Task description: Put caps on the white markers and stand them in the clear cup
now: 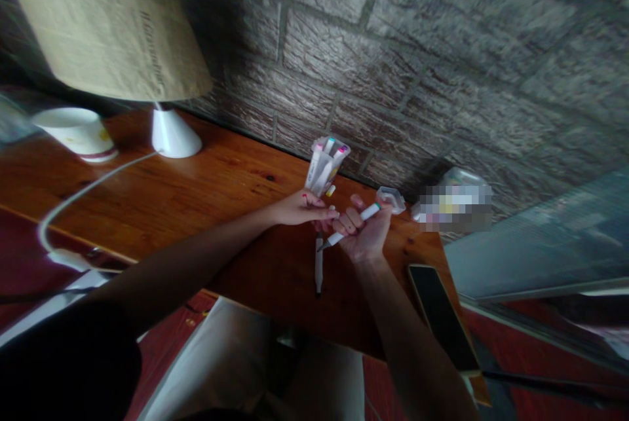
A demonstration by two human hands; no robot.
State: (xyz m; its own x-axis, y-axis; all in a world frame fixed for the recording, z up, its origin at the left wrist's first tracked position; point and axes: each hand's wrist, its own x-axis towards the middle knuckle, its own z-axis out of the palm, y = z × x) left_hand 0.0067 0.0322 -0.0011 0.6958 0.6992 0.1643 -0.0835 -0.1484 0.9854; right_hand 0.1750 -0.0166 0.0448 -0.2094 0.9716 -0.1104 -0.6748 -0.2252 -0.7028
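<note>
My left hand (pixel 301 209) is closed round a clear case of several white markers (pixel 325 165), held upright above the wooden table (pixel 196 198). Beside it, my right hand (pixel 364 232) lies palm up, its fingers curled on a single white marker with a green cap (pixel 354 223). The two hands touch at the fingertips. Another white marker (pixel 318 265) lies on the table just below them.
A clear lid (pixel 392 198) rests right of my hands. A dark phone (pixel 441 317) lies near the table's right edge. A lamp with a brown shade (pixel 113 21), its white cord (pixel 83 193) and a white cup (pixel 78 133) stand at the left. A stone wall (pixel 442 48) is behind.
</note>
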